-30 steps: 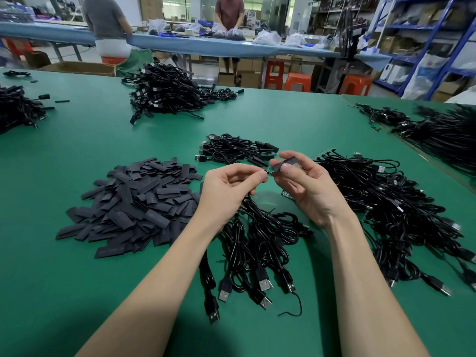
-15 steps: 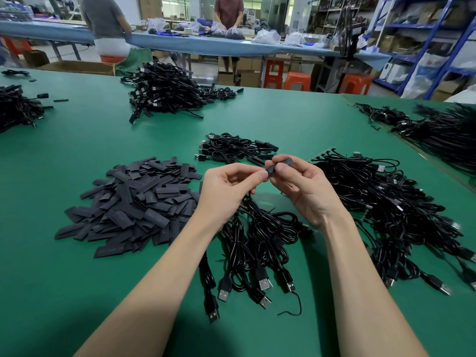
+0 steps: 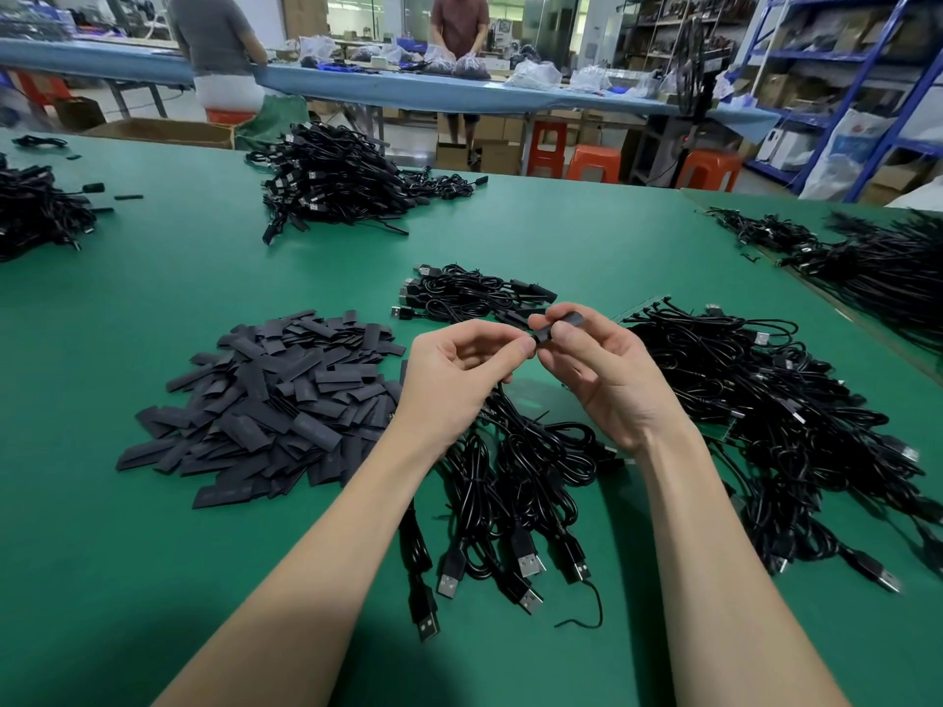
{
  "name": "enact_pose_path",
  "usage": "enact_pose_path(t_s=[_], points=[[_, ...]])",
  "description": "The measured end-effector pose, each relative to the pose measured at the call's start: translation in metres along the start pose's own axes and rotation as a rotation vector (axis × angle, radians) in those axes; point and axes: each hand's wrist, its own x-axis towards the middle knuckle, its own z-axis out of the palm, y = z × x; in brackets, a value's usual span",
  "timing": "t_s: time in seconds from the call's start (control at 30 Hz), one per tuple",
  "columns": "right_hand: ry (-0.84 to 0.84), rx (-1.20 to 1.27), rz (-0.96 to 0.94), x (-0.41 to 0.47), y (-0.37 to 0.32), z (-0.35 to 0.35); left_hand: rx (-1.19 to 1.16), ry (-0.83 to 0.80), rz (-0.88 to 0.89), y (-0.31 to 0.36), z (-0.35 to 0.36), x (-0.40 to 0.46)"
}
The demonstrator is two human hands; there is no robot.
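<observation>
My right hand (image 3: 607, 380) pinches a short black sleeve (image 3: 559, 325) between thumb and fingers, held above the green table (image 3: 153, 553). My left hand (image 3: 454, 375) has its fingers curled, and its fingertips meet the sleeve's left end, pinching the end of a black cable (image 3: 502, 395) that runs down from it. The cable tip itself is hidden by the fingers. Under both wrists lies a bundle of black USB cables (image 3: 515, 482). A heap of flat black sleeves (image 3: 270, 400) lies to the left of my left hand.
A large tangle of USB cables (image 3: 796, 431) lies right of my right hand, a small one (image 3: 469, 293) just beyond the hands. More cable piles sit at the far middle (image 3: 337, 181), far left (image 3: 35, 211) and far right (image 3: 877, 262). Two people stand at a blue table (image 3: 459, 91) behind.
The sleeve in my right hand has turned from edge-up to lying along my fingers, and the two hands have closed together so the left fingertips meet its end.
</observation>
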Motion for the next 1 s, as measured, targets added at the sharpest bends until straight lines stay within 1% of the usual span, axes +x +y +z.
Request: enact_pose_path(t_s=[0.13,0.5,0.73,1.0], points=[[-0.026,-0.019,-0.001,-0.0020,-0.0032,-0.0026,0.024,-0.019,0.005,0.0006,0.0018,-0.0006],[0.020,0.115,-0.003,0.0024,0.0046,0.0039,0.039,0.019,0.061,0.0042,0.0018,-0.0002],[-0.054,0.022,0.018,0.0011,0.0006,0.0022,0.035,0.017,0.049,0.0045,0.0009,-0.0003],[-0.046,0.066,-0.012,0.0021,0.0038,0.0058,0.035,0.022,0.073,0.0068,0.0024,-0.0005]])
